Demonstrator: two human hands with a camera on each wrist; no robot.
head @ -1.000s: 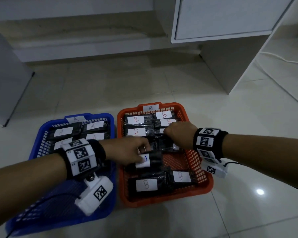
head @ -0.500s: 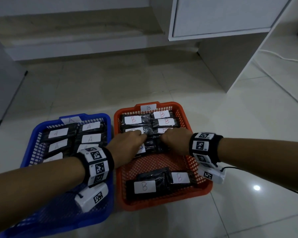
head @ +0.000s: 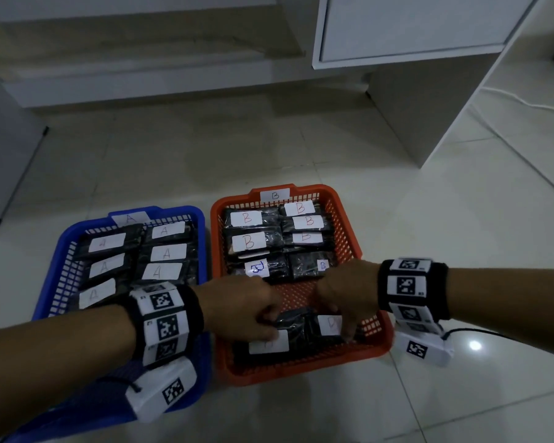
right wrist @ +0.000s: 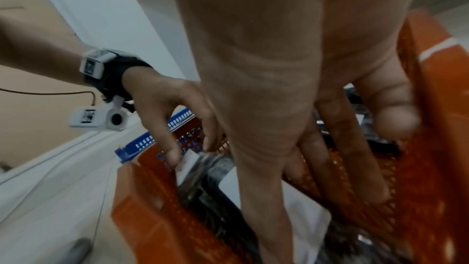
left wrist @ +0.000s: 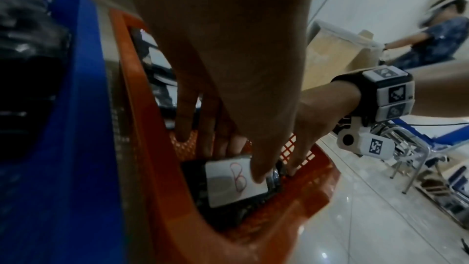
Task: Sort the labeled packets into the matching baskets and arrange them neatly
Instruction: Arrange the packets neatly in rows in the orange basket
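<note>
The orange basket (head: 301,375) tagged B holds black packets with white B labels (head: 247,219) in rows at its far end. Two more B packets lie at its near end. My left hand (head: 247,311) grips the near left packet (left wrist: 236,182), thumb on its label and fingers behind its far edge. My right hand (head: 346,302) holds the near right packet (head: 330,324), thumb on the label and fingers down past its far edge. The blue basket (head: 186,210) tagged A, on the left, holds several A packets (head: 168,252).
Both baskets stand side by side on a pale tiled floor. A white cabinet (head: 413,27) with a side panel (head: 413,116) stands behind on the right, and a white cable (head: 525,103) runs beyond it. A grey panel (head: 0,155) is at the left. Another person (left wrist: 436,43) sits far off.
Both hands left the middle row of B packets and came back to the basket's near end, where each now holds one of the two packets there.
</note>
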